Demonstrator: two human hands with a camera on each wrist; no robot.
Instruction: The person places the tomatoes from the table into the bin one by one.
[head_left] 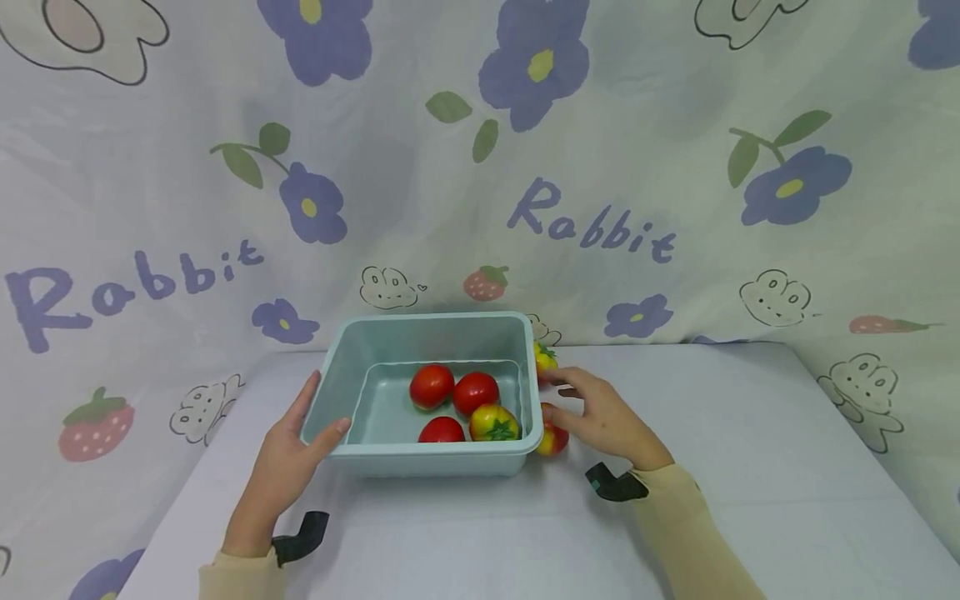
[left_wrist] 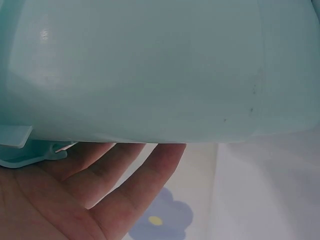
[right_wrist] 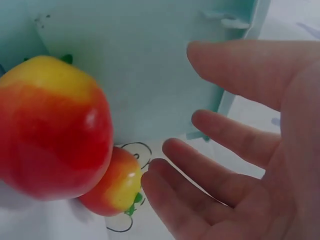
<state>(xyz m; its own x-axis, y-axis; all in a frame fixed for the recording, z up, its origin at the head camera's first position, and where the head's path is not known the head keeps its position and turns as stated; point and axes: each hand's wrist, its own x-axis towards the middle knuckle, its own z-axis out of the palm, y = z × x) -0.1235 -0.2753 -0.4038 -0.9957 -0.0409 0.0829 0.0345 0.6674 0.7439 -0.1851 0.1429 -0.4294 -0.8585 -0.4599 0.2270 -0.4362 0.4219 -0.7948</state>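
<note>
A pale blue-green plastic box stands on the white table. My left hand grips its left side, thumb at the rim and fingers along the outside; the left wrist view shows those fingers partly hidden by the box wall. Three red tomatoes and a yellow one with a green calyx lie inside. Outside the right wall are a red-and-yellow tomato and a second one with a green top. My right hand is beside them, fingers spread and holding nothing in the right wrist view.
A white cloth covers the table. Behind it hangs a curtain printed with flowers, rabbits and strawberries. Each wrist carries a black camera mount, and both sleeves are beige.
</note>
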